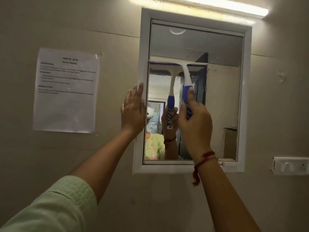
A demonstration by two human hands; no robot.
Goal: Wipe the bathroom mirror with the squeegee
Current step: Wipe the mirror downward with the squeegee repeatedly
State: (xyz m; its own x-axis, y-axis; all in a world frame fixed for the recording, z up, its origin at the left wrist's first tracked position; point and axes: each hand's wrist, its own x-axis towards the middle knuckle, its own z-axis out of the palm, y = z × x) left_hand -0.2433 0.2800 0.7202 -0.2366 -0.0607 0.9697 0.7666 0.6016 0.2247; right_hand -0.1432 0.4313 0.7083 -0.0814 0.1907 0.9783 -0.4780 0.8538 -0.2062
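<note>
A white-framed mirror (224, 91) hangs on the beige wall. A white squeegee (186, 71) with a blue handle rests against the glass, its blade lying level across the left half at about mid-upper height. My right hand (194, 124) grips the blue handle from below. My left hand (133, 111) lies flat with fingers spread on the left edge of the mirror frame (140, 148). Water spots show on the glass to the right of the blade. The squeegee and my hand are mirrored in the glass.
A printed paper sheet (66, 91) is taped to the wall left of the mirror. A tube light (209, 5) glows above the frame. A white switch plate (291, 165) sits on the wall at the lower right.
</note>
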